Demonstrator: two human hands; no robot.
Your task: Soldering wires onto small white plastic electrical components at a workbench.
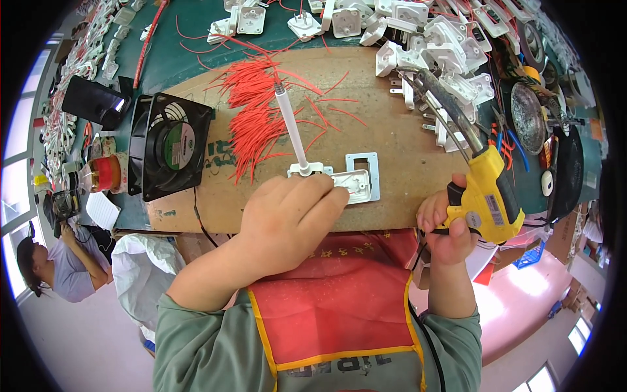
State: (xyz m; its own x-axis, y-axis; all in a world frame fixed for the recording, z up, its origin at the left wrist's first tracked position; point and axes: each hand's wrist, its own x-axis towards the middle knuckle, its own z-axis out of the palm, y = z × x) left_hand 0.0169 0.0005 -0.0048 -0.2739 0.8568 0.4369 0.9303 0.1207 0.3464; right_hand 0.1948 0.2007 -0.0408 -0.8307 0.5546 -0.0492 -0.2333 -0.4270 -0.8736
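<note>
Although I watch from far off, I can make out a brown board (405, 140) on a green table (173, 55), with a sheaf of red wires (251, 124) lying on it; I take my bearings from those wires. Left of them stands a black fan (171, 147), and to their right spreads a heap of white shells (450, 52). On the near side of the wires, toward their right, I see the casing (356, 186) and a white tube (292, 127) leaning up behind my wearer's left hand (287, 219). That hand's fingers bunch close together over the casing's left part, hiding their tips, so I cannot tell what they pinch. Well right of the wires, the right hand (457, 245) wraps round the grip of a yellow gun (493, 196), whose thin tip I partly lose against the shells. Beyond the table, left and nearer than the wires, I see another person (75, 264) and a white sack (144, 261), with windows (13, 202) at the rim. The far-right clutter is dark and hard to sort, and the lower edge cuts off my wearer's apron (333, 307).
</note>
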